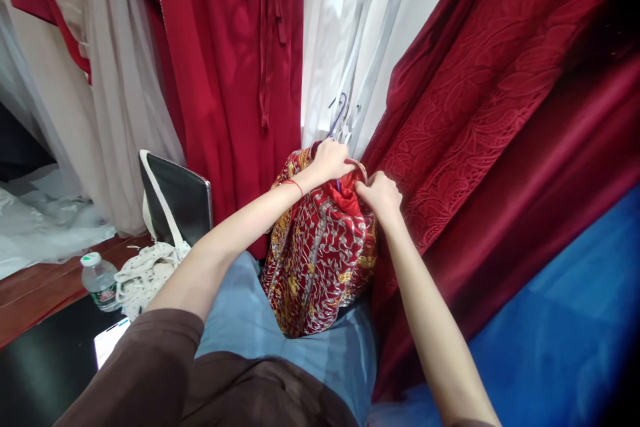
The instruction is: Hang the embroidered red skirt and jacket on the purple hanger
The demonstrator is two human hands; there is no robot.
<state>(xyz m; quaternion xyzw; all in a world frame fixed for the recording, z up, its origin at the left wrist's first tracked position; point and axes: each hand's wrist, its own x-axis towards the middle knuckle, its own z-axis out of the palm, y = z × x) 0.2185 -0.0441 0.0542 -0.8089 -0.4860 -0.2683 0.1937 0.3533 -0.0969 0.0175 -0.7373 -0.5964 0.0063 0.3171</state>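
Patterned garment (315, 260), red with silver and gold: one, bunched upright on the lap (235, 307), gripped at its top opening. Red lining (347, 199): shows inside that opening.

Hands: two. Left hand (331, 159): fingers curled over the top edge, tips partly hidden. Right hand (381, 195): thumb and fingers pinching the opening's right edge.

Risks, as judged: slick lining could slip from a loose pinch; the hanger could snag the metallic thread if pulled askew; the garment could slide off the lap if both hands let go.

Count: purple hanger (343, 110), one, hook above the left hand; bottle (100, 283), one; white bag (150, 273), one; phone (111, 341), one, on the black surface (55, 367); red hangings (230, 60), at either side, exact number unclear.
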